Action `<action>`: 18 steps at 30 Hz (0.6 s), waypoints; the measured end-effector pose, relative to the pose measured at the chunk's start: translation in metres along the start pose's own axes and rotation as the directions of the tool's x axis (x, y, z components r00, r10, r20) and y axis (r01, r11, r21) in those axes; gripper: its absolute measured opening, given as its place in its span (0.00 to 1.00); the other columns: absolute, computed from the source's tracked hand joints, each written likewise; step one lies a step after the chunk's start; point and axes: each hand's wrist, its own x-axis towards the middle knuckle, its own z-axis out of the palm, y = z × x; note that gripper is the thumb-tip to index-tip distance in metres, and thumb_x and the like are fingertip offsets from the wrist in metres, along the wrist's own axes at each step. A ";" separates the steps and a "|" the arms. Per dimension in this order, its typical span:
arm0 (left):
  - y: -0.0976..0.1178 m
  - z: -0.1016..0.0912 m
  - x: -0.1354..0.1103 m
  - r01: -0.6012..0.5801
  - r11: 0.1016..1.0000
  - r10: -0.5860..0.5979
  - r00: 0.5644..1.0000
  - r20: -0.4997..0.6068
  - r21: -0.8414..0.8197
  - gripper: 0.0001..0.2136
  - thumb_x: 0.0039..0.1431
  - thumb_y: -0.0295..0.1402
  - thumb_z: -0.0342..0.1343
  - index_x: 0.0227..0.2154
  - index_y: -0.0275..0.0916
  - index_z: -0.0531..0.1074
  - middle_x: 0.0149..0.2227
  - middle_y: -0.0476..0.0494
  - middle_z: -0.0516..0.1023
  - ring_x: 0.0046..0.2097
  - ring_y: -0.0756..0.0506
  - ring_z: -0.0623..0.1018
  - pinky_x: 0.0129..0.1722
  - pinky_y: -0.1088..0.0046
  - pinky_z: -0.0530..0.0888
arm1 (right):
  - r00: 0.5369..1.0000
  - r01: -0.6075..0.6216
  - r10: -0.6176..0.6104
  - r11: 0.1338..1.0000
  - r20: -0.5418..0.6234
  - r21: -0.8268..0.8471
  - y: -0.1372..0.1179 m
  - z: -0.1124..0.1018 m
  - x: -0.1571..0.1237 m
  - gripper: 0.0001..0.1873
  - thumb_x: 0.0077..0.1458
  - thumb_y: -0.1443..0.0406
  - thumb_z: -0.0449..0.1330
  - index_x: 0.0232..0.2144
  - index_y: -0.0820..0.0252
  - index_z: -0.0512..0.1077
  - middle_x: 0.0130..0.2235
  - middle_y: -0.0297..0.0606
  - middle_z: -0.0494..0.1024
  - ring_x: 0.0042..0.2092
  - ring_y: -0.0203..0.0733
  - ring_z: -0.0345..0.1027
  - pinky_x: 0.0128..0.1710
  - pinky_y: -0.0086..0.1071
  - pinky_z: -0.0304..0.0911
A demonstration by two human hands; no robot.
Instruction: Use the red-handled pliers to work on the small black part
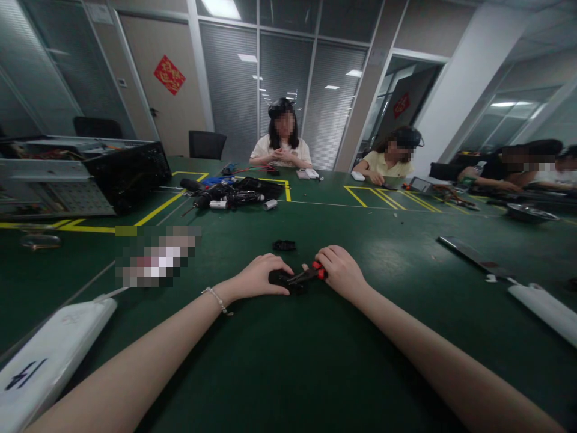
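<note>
Low over the green table, my left hand is closed around a small black part whose kind I cannot make out. My right hand grips the red handles of a pair of pliers. The dark jaws of the pliers point left and reach the black part, though whether they bite on it is too small to tell. Just beyond both hands lies another small black piece, apart from them.
A computer case lies at the left. Tools and cables make a dark heap farther back. White power banks lie on both sides, a phone at right. Several people sit around the table, one person opposite.
</note>
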 end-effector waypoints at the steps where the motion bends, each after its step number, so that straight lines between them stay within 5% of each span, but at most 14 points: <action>1: 0.000 0.000 0.000 0.003 1.000 -0.003 1.000 0.003 -0.002 0.17 0.48 0.43 0.57 0.40 0.44 0.67 0.39 0.49 0.70 0.44 0.44 0.67 0.43 0.68 0.61 | 1.000 -0.006 0.006 1.000 0.002 0.004 0.000 0.000 0.000 0.12 0.43 0.74 0.52 0.33 0.63 0.68 0.36 0.42 0.70 0.40 0.44 0.59 0.43 0.38 0.56; 18: 0.000 0.000 0.000 0.005 1.000 -0.005 1.000 0.007 -0.003 0.17 0.48 0.43 0.57 0.40 0.44 0.67 0.40 0.49 0.70 0.44 0.44 0.67 0.43 0.68 0.61 | 0.999 -0.026 0.028 0.999 0.041 -0.047 -0.001 -0.001 0.000 0.08 0.48 0.74 0.50 0.29 0.62 0.67 0.32 0.40 0.70 0.36 0.41 0.59 0.37 0.34 0.54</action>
